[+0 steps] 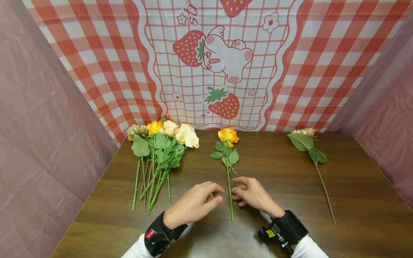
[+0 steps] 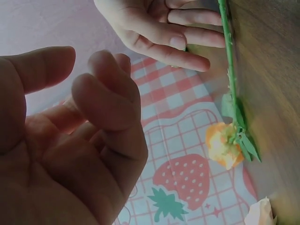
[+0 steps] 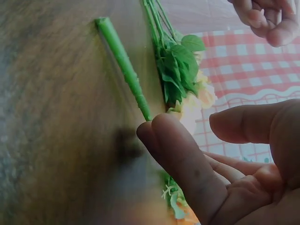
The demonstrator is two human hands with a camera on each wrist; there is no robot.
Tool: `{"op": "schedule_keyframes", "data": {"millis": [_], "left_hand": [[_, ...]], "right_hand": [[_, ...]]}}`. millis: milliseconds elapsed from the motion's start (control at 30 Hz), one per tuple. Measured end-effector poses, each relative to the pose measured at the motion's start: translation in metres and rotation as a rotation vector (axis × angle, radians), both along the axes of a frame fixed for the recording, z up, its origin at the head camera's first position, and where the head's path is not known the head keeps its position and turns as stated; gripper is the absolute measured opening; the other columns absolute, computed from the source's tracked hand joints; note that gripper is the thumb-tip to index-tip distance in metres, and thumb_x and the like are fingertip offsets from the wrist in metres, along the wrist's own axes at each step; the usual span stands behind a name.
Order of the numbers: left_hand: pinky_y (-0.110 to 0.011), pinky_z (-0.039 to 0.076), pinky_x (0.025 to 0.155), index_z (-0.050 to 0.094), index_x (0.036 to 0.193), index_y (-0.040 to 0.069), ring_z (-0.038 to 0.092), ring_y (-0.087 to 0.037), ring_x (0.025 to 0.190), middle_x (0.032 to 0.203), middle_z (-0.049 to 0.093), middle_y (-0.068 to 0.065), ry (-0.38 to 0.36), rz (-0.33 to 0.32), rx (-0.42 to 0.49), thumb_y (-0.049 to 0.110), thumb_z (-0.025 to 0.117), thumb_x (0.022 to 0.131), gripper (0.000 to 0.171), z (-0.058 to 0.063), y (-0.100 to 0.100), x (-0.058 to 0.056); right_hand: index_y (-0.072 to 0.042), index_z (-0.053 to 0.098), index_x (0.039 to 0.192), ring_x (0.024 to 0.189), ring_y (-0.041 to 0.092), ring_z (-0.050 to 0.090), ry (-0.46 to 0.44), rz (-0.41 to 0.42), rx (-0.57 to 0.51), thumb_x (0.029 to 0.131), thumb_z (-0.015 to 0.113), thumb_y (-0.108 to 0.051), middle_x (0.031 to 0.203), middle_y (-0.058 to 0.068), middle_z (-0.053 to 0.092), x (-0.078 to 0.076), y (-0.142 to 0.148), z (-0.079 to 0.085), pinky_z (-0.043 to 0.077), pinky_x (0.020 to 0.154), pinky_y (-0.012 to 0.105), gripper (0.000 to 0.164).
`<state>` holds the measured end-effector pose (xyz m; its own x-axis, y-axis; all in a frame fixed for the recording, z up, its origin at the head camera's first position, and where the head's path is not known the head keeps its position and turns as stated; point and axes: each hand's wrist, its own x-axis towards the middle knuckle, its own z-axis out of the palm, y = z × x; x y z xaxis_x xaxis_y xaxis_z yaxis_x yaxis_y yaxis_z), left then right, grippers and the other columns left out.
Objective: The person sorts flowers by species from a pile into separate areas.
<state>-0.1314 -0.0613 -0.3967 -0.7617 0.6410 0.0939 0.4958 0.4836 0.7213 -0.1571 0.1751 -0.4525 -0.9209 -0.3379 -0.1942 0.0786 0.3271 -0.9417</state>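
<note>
An orange rose (image 1: pixel 228 135) lies on the table between the two hands, its bloom toward the back and its green stem (image 1: pixel 230 197) toward the front. To the left of that stem hovers my left hand (image 1: pixel 193 203), fingers loosely bent and holding nothing. My right hand (image 1: pixel 255 195) is just right of the stem, its fingertips close beside it. In the right wrist view, the stem's cut end (image 3: pixel 115 44) shows beyond my fingers (image 3: pixel 180 157), with the thumb apart from them; whether they touch the stem I cannot tell.
A bunch of cream and orange roses (image 1: pixel 161 150) lies on the left of the brown wooden table (image 1: pixel 274 157). One pale flower (image 1: pixel 304 139) with a long stem lies at the right. Behind the table hangs a red-and-white checked cloth (image 1: pixel 226 96) with strawberries.
</note>
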Motion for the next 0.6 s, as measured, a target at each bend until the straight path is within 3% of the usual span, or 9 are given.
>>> {"op": "schedule_keyframes", "data": {"millis": [333, 467, 600], "left_hand": [[-0.020, 0.048, 0.068, 0.068, 0.111, 0.012, 0.056, -0.002, 0.079, 0.098, 0.066, 0.004, 0.032, 0.042, -0.059, 0.019, 0.059, 0.100, 0.016, -0.001, -0.001, -0.002], [-0.022, 0.047, 0.062, 0.069, 0.109, 0.013, 0.057, -0.002, 0.073, 0.092, 0.068, 0.004, 0.094, 0.152, -0.141, 0.021, 0.060, 0.099, 0.016, 0.001, -0.009, -0.007], [-0.028, 0.049, 0.058, 0.071, 0.102, 0.012, 0.058, -0.006, 0.066, 0.087, 0.070, 0.001, 0.190, 0.342, -0.245, 0.022, 0.063, 0.097, 0.013, 0.006, -0.028, -0.017]], "right_hand": [[0.009, 0.050, 0.136, 0.089, 0.031, 0.071, 0.001, -0.009, -0.004, 0.100, 0.052, -0.007, 0.110, 0.025, 0.070, 0.001, 0.002, 0.007, 0.059, 0.066, 0.038, 0.040], [0.008, 0.058, 0.124, 0.086, 0.029, 0.071, 0.016, 0.000, 0.005, 0.100, 0.054, -0.009, 0.101, 0.021, 0.071, 0.001, 0.002, 0.007, 0.059, 0.065, 0.037, 0.030], [0.006, 0.064, 0.107, 0.080, 0.026, 0.070, 0.043, 0.018, 0.030, 0.100, 0.057, -0.012, 0.090, 0.016, 0.072, 0.001, 0.002, 0.008, 0.058, 0.061, 0.035, 0.020]]}}
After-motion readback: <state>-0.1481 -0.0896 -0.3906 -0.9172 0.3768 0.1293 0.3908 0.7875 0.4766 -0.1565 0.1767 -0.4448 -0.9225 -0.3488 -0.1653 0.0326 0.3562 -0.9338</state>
